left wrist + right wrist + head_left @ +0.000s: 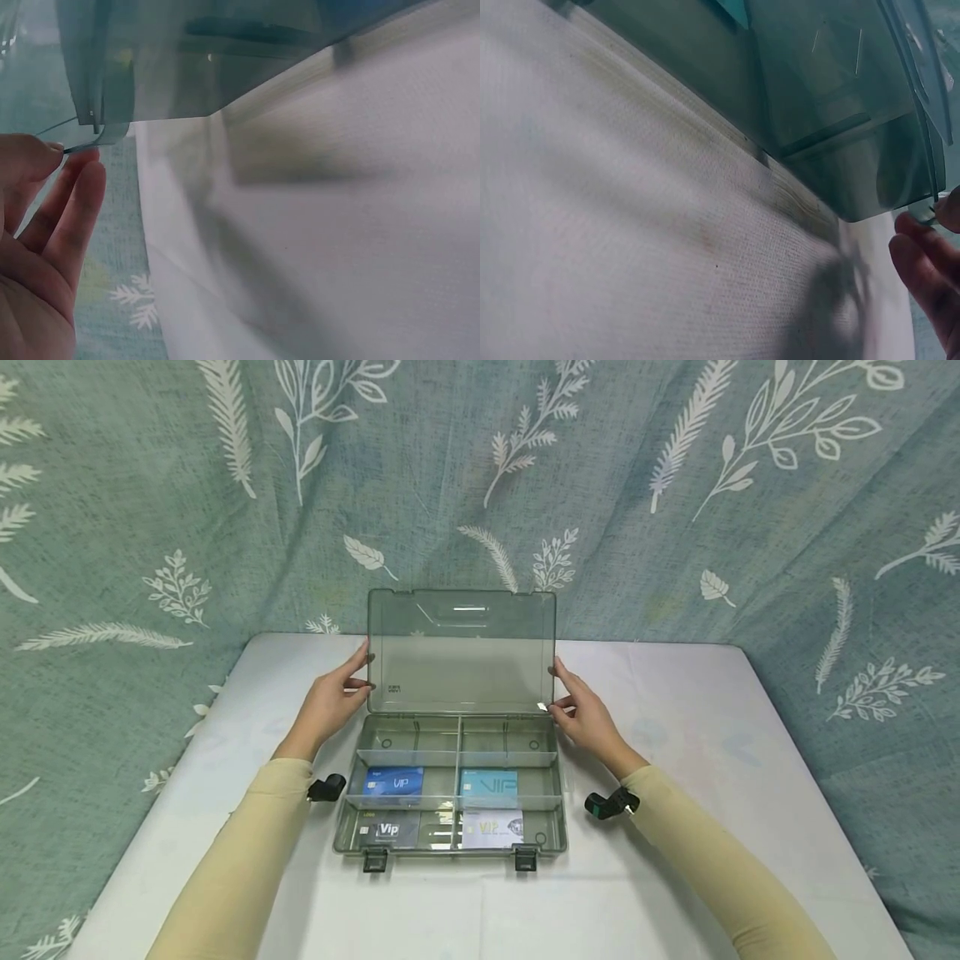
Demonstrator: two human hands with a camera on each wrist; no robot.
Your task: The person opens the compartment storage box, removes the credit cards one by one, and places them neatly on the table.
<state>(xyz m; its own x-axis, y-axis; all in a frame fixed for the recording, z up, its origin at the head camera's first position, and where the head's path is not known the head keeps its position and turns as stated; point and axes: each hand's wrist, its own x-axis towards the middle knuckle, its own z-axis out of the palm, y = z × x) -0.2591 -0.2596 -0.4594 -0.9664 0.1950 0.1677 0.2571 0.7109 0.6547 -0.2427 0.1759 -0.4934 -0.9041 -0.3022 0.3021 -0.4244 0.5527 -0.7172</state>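
A clear grey plastic storage box (450, 853) lies on the table with its lid (461, 668) raised at the back hinge. My left hand (335, 700) pinches the lid's left side edge between thumb and fingers; in the left wrist view the thumb meets fingertips (91, 169) at that edge. On the opposite side, my right hand (588, 714) pinches the lid's right edge near the hinge. Dividers part the box into compartments. The middle row holds a blue VIP card (393, 783) and a light-blue VIP card (489, 785); the front row holds a grey Vip card (388, 831) and a white VIP card (492, 828).
Two dark latches, a left latch (375, 860) and a right latch (526, 859), hang off the box's front wall. A white cloth (480, 918) covers the table. Behind and beside it hangs a green leaf-patterned curtain (442, 468). Dark cameras sit on both wrists.
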